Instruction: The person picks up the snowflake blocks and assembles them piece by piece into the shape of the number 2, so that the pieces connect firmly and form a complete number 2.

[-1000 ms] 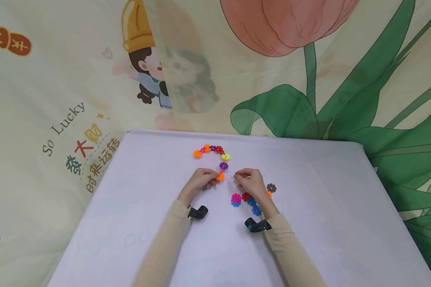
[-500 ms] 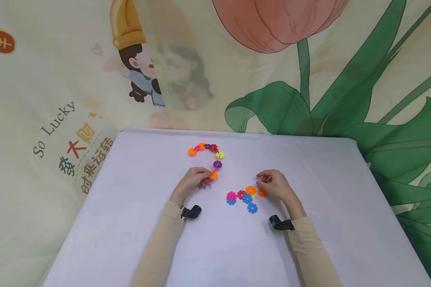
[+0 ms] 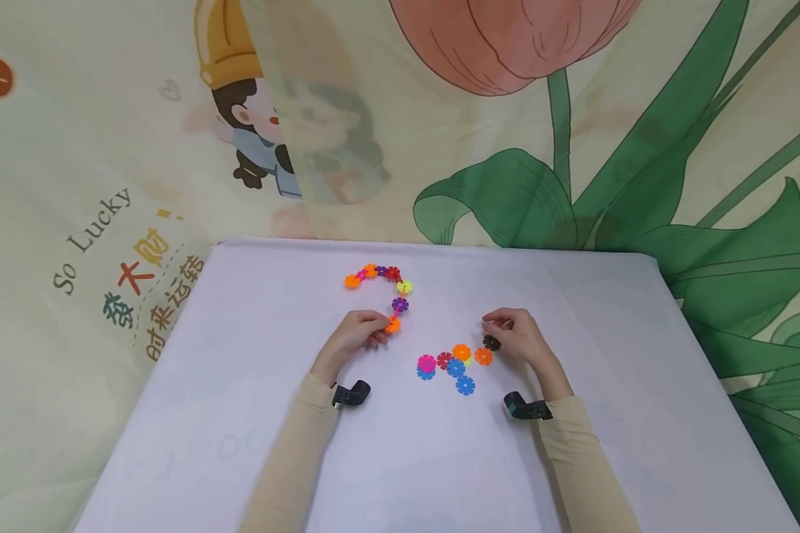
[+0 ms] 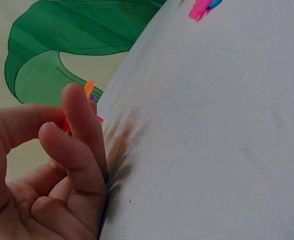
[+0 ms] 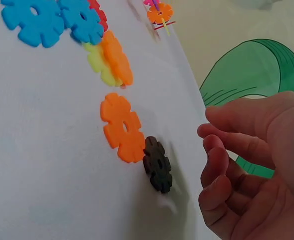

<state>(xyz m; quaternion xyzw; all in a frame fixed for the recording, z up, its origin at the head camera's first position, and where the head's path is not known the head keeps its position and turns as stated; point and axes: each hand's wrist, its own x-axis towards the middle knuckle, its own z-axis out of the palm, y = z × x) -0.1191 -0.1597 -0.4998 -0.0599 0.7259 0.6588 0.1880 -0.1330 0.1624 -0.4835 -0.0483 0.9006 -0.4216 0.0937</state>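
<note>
Hanging above the loose pieces (image 3: 456, 368), the right hand (image 3: 516, 333) has been moved away from the chain (image 3: 404, 287) in the last second. It is now held beside the black flower piece (image 5: 157, 164), which was hidden by the hand half a second ago and can be seen again. The right fingers are loosely bent, and nothing is seen to be held by them. The black piece is left on the table (image 3: 440, 444), right next to a loose orange piece (image 5: 118, 131). With the left hand (image 3: 352, 337), the orange end piece (image 3: 392, 325) of the chain is pinched, just as before. No new piece has been put on the chain in that time, so the work seems to be caught between two joins.
</note>
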